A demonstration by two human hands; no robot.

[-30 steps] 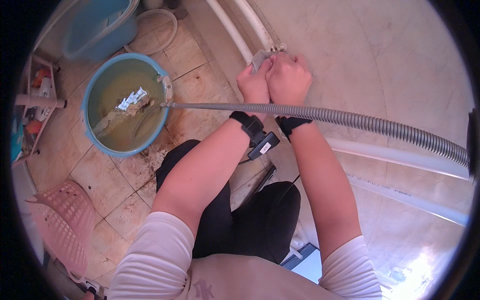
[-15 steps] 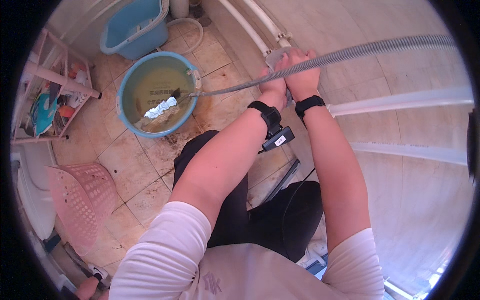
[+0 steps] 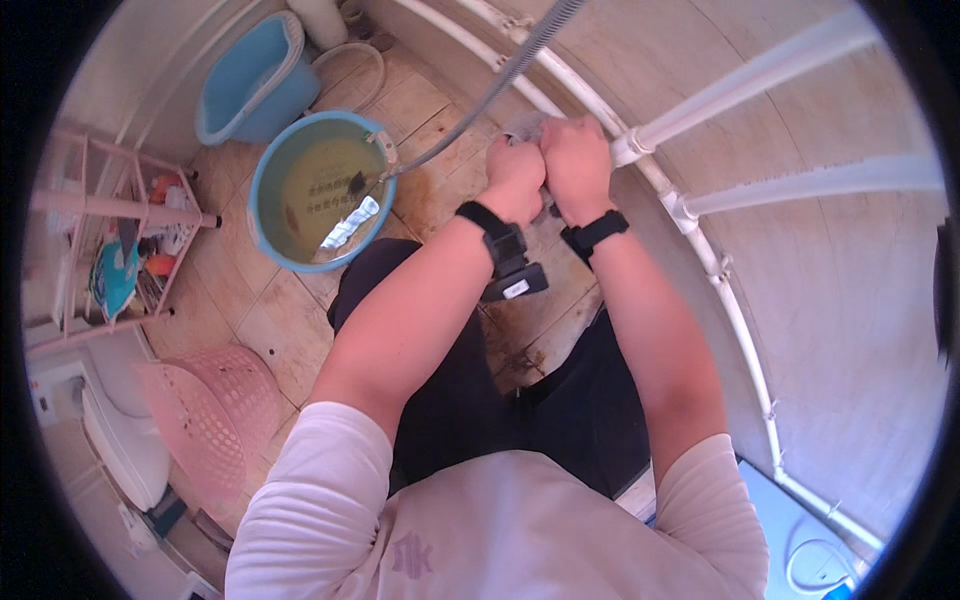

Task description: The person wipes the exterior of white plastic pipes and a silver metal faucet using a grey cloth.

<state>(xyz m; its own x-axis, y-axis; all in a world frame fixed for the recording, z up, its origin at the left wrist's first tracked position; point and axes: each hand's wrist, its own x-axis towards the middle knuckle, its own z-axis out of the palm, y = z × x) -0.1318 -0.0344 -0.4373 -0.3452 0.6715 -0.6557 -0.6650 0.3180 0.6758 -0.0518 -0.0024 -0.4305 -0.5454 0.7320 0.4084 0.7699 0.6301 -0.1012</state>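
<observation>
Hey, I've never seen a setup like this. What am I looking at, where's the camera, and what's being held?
There's no machine: these are a person's bare left hand and right hand. A wide fisheye camera on their head looks down, which is why straight edges bend. Both hands' fingers are closed around a grey cloth. On the tiled floor are a blue basin of yellowish water, a blue tub and a pink basket. A grey hose reaches the basin's edge.
</observation>
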